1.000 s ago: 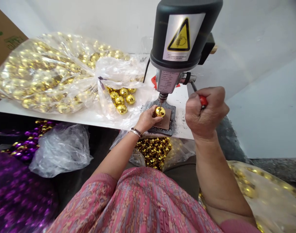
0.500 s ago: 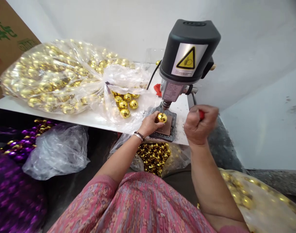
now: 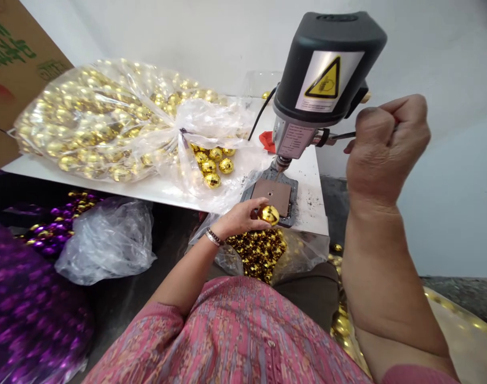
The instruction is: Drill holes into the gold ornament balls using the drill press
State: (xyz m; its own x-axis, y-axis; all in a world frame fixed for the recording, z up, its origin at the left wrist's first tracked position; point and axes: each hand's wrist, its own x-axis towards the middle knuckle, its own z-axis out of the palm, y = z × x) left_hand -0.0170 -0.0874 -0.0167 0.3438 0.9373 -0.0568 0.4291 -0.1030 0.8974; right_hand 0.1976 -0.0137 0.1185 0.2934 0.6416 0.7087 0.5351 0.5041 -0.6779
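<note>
Presumably between drillings, left hand [image 3: 237,219] pinches gold ball [image 3: 271,215]; right hand [image 3: 388,144] grips drill lever [image 3: 344,136]. Next move likely calls for release above the plastic bag [image 3: 303,252].

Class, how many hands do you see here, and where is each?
2. The left hand holds a gold ball in front of the drill press; the right hand is closed around the end of the machine's lever. No other hand shows.
</note>
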